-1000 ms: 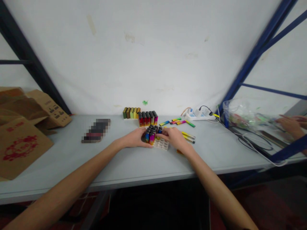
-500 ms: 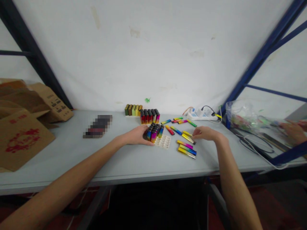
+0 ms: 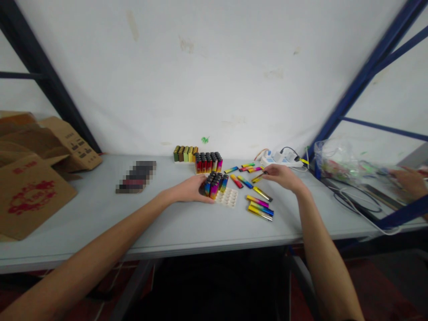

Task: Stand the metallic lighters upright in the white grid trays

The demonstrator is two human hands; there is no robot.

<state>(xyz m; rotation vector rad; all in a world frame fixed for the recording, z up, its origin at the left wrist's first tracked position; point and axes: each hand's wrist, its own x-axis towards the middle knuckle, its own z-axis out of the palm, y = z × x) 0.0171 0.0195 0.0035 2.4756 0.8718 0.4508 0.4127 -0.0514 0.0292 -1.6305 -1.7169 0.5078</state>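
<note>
My left hand [image 3: 194, 189] is curled round the left side of a group of multicoloured lighters [image 3: 214, 186], which stand upright in a white tray [image 3: 229, 198] with bare round holes on its right. My right hand [image 3: 281, 174] pinches the end of a yellow lighter [image 3: 259, 177], held at a slant. Below it a yellow and silver lighter [image 3: 262, 194] lies on the table. Several more lie nearby, among them a pink and yellow one [image 3: 257, 201] and a red one [image 3: 237, 181]. Behind the tray stands a block of red and purple lighters [image 3: 208, 163].
Green and yellow lighters [image 3: 186, 154] stand by the wall. Cardboard boxes [image 3: 36, 191] and a blurred dark item [image 3: 136, 177] are left. A power strip [image 3: 282, 159], cables [image 3: 354, 198], a plastic bag [image 3: 336, 158] and another person's hand [image 3: 409, 180] are right.
My right hand has moved up and slightly left, and the yellow lighter has lifted and turned with it, away from the yellow and silver one. My left hand has stayed in place.
</note>
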